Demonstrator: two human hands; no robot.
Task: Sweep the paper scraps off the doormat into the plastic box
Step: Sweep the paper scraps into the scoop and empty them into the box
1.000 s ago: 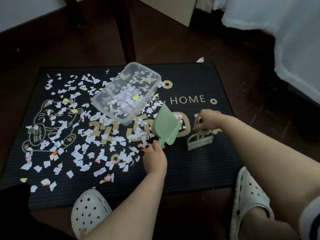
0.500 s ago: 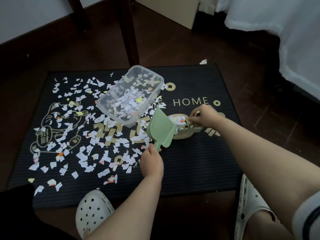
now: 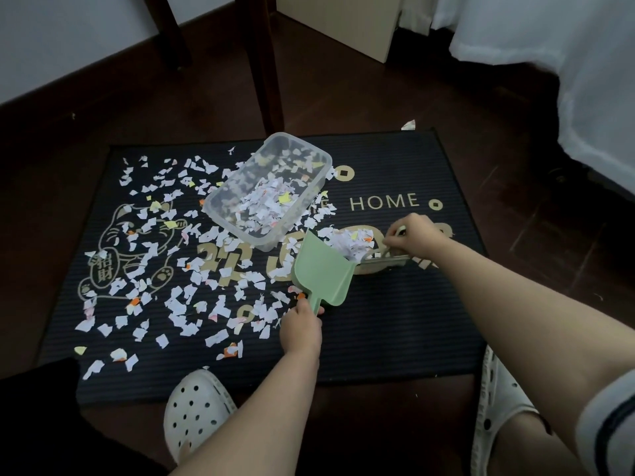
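Note:
A black doormat [image 3: 395,331] with gold print lies on the dark floor. Paper scraps [image 3: 178,276] cover its left and middle. A clear plastic box [image 3: 240,228], partly filled with scraps, stands near the mat's back centre. My left hand [image 3: 300,326] grips the handle of a green dustpan [image 3: 321,269], tilted on its edge with its mouth facing right. My right hand [image 3: 412,235] holds a small green brush [image 3: 385,261] against the dustpan's mouth. A heap of scraps [image 3: 348,242] is piled between brush and pan.
Two white perforated clogs [image 3: 196,407] sit at the mat's near edge. Dark wooden furniture legs [image 3: 264,63] stand behind the mat, a cardboard box [image 3: 343,22] beyond them. White fabric [image 3: 567,80] hangs at the right. One stray scrap [image 3: 409,125] lies off the mat's back edge.
The brush swept left from open mat to the dustpan's mouth, gathering scraps into a heap there. The dustpan stayed tilted in my left hand.

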